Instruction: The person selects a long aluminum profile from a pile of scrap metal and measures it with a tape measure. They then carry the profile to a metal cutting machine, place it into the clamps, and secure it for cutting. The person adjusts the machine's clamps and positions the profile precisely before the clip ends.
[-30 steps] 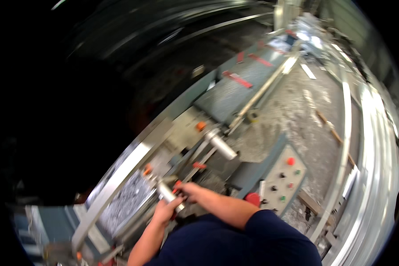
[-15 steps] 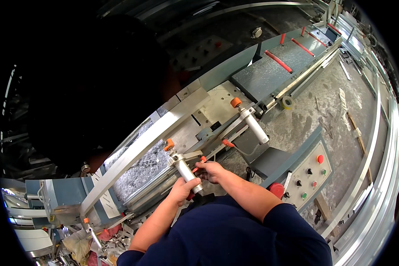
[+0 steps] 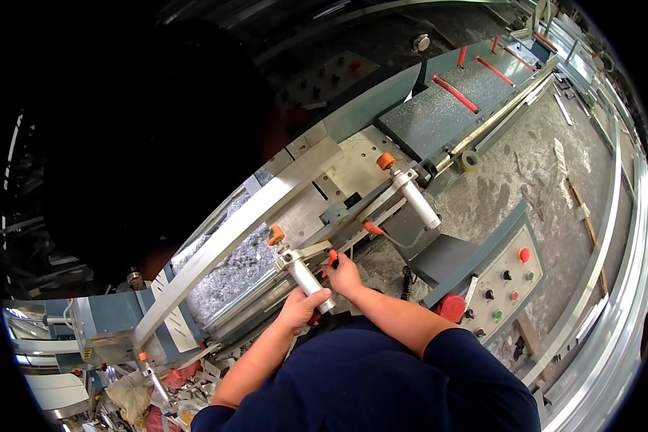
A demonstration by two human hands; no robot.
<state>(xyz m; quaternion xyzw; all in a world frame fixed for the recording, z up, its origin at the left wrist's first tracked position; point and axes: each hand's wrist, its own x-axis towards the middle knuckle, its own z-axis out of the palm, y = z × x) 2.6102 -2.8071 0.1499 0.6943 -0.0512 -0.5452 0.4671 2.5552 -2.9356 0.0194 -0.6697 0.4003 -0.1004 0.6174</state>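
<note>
My left hand (image 3: 299, 308) is wrapped round the lower end of a silver clamp cylinder (image 3: 304, 278) with an orange pad (image 3: 276, 235) at its far end. Beside it, the fingers of my right hand (image 3: 344, 276) are closed on a small red-orange lever (image 3: 332, 259) next to the clamp's bracket. Part of the lever is hidden by those fingers. Beyond the clamp, a long pale metal bar (image 3: 230, 241) lies slantwise across the machine bed. A second clamp cylinder (image 3: 419, 203), also orange-tipped, stands farther right, with another red lever (image 3: 372, 228) below it.
At my right is a control panel (image 3: 504, 277) with several buttons and a red knob (image 3: 451, 308). Metal shavings (image 3: 230, 281) cover part of the bed. Offcuts and bags (image 3: 162, 392) lie at the lower left. Long metal profiles (image 3: 612, 345) run along the right; a tape roll (image 3: 470, 160) lies farther back.
My right hand has moved slightly forward and right, and its fingers now sit higher at the lever. The left hand stays on the cylinder. The whole view has shifted a little.
</note>
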